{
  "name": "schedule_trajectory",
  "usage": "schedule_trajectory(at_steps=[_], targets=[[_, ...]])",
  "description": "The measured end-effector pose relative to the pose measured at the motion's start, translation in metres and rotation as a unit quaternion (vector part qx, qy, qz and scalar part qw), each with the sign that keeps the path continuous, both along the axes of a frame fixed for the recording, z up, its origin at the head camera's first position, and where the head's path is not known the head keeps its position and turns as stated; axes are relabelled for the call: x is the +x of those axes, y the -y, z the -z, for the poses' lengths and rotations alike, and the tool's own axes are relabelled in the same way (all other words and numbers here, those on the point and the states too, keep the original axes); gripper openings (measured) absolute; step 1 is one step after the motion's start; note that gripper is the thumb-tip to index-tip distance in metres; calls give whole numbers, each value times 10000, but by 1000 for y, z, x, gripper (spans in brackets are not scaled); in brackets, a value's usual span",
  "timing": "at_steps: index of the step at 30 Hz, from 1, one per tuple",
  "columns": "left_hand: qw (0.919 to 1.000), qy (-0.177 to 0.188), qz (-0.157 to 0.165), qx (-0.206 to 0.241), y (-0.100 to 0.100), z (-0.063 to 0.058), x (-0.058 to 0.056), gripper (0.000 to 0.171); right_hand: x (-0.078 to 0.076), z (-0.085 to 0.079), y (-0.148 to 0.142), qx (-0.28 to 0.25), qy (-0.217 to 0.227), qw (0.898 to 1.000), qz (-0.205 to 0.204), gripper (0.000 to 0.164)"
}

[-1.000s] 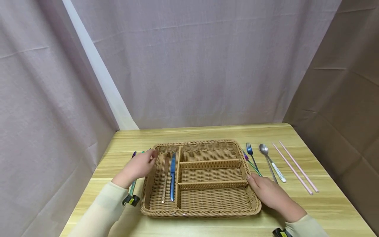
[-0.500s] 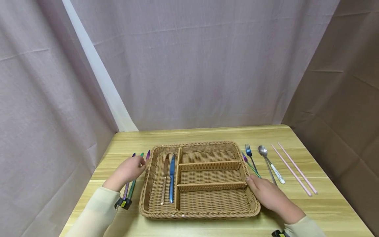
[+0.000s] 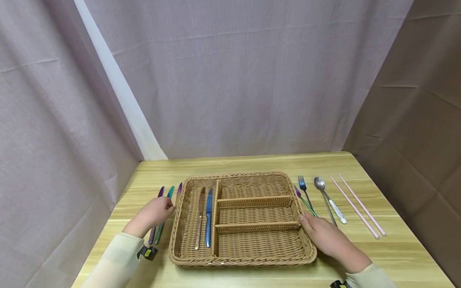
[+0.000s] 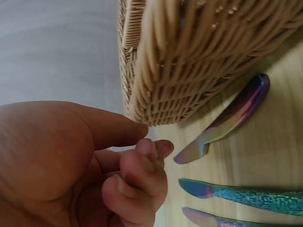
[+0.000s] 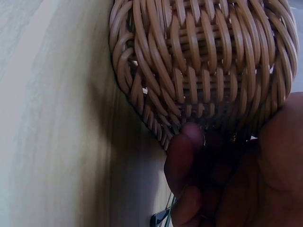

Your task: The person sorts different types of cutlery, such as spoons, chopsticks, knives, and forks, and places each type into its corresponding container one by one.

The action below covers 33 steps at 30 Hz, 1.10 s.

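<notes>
A woven wicker basket (image 3: 252, 262) with several compartments stands at the front middle of the table. Inside its left compartment lie a copper-coloured knife (image 3: 200, 220) and a blue knife (image 3: 208, 218). My right hand (image 3: 325, 236) grips the right rim, thumb on top and fingers against the outer wall. Left of the basket, my left hand (image 3: 153, 214) hovers with loosely curled fingers and holds nothing. Beside and partly under it lie a purple knife (image 3: 160, 192) and a green knife (image 3: 170, 192). Another purplish knife (image 4: 232, 120) lies close to the basket's outer wall.
Right of the basket lie a blue fork (image 3: 302, 184), a purple-green utensil (image 3: 306, 203) partly hidden by the basket, two overlapping spoons (image 3: 319, 183) and two pink chopsticks (image 3: 354, 206). Curtains (image 3: 230, 88) hang behind and on both sides of the wooden table (image 3: 245, 165).
My left hand has moved off the basket's left rim, leftward and toward me, now over the knives. More of those knives shows. My right hand keeps its grip on the basket.
</notes>
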<state>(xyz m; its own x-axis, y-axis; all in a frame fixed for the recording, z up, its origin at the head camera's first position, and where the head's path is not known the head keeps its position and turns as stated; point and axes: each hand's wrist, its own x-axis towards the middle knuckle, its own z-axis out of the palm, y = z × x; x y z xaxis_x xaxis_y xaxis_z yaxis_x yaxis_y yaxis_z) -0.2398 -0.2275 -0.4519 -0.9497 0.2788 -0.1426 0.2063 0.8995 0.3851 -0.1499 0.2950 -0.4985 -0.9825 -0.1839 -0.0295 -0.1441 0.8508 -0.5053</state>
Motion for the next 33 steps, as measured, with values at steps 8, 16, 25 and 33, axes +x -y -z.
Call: schedule_trajectory(at_steps=[8,16,25,33], targets=[[9980,589,-7,240,4,13,-1,27,0,1,-1,-8,-66,10000,18,38],[9976,614,328,-5,22,61,-25,43,2,1,0,-59,-72,10000,-6,40],[9984,538,-140,-133,5,43,-9,33,2,1,1,-6,-70,10000,-11,39],[9980,546,-252,-172,3,44,-12,27,2,1,1,1,-78,10000,4,38]])
